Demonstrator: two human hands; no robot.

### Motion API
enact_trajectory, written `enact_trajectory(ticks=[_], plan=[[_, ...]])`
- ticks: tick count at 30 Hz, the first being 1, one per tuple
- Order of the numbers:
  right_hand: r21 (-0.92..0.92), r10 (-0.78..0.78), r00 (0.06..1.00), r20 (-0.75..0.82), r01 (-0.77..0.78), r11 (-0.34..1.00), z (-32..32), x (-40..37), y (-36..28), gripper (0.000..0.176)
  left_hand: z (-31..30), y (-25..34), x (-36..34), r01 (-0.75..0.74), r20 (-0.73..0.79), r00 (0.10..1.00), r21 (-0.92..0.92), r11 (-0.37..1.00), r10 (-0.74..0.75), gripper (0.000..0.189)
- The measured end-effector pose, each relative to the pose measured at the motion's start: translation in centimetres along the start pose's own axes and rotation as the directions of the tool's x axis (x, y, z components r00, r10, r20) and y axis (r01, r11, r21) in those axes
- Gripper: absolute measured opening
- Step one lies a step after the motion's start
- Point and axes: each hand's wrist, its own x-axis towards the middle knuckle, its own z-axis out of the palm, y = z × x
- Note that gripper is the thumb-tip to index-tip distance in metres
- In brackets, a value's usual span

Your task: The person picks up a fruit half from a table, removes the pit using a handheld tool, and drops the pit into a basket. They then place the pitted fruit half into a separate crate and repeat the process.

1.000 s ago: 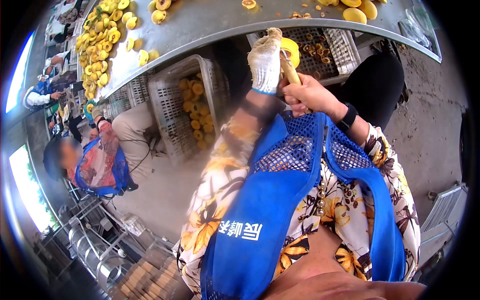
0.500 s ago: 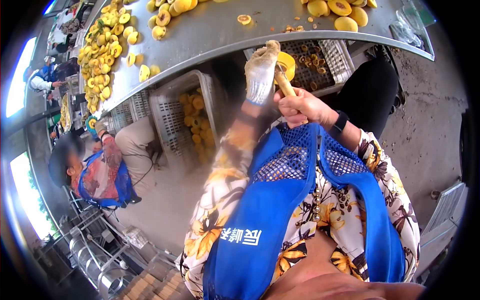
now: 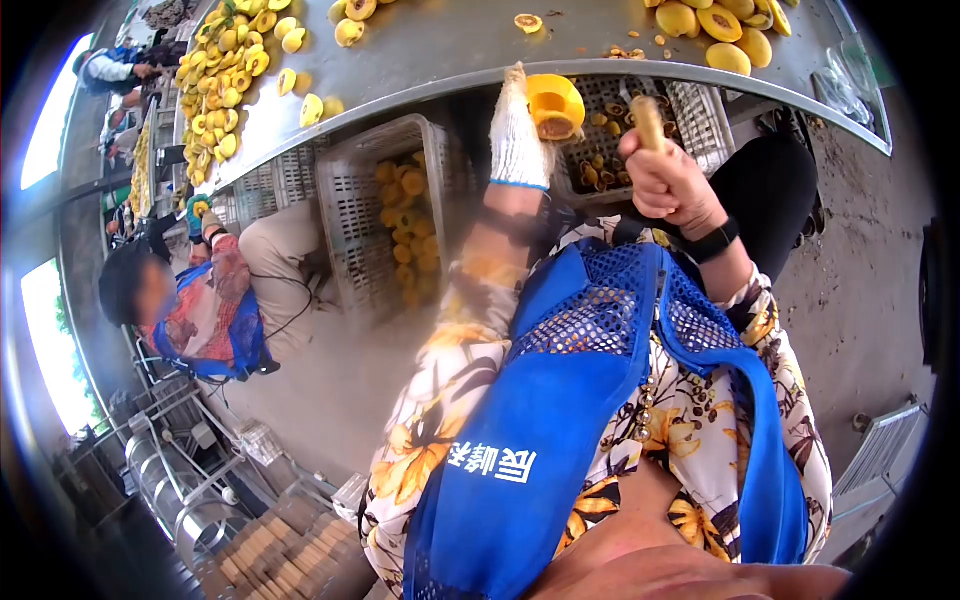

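Observation:
My left hand point(image 3: 520, 135), in a white knitted glove, is closed on a yellow peach half point(image 3: 556, 98). The fruit's cut side faces up and shows a hollow. Bare and with a dark band at its wrist, my right hand point(image 3: 672, 187) grips a tool by its wooden handle point(image 3: 648, 122). The tool is held apart from the peach, to its right; its working end cannot be made out. Below both hands sits a crate point(image 3: 685, 100) with pits and fruit scraps in it.
A metal table point(image 3: 430, 50) crosses ahead, bearing halved peaches point(image 3: 215, 90) at left and more peaches point(image 3: 727, 58) at right. Under its edge stands a grey crate point(image 3: 345, 200) of peach halves. A co-worker point(image 3: 215, 310) sits at left.
My right hand has pulled the tool away from the peach, to the right. The left hand has turned, so the peach's hollow now shows. The whole view has shifted slightly.

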Motion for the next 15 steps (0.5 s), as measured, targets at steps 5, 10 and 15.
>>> enact_trajectory(ticks=[5,10,15], plan=[[-0.847,-0.58,0.765,-0.28,0.087,0.524,-1.6,2.0,2.8,0.016,1.4,1.4,-1.8,-0.043,-0.106,0.993,0.067,0.997,0.05,0.05],[-0.92,-0.651,0.743,-0.155,0.132,0.369,2.4,2.1,0.7,0.031,2.5,-0.4,-1.5,-0.1,-0.005,0.995,0.084,0.991,0.101,0.054],[-0.836,-0.584,0.766,-0.268,0.116,0.536,2.8,3.2,1.5,0.034,2.5,-1.6,-1.9,-0.402,0.233,0.916,0.529,0.748,0.327,0.051]])
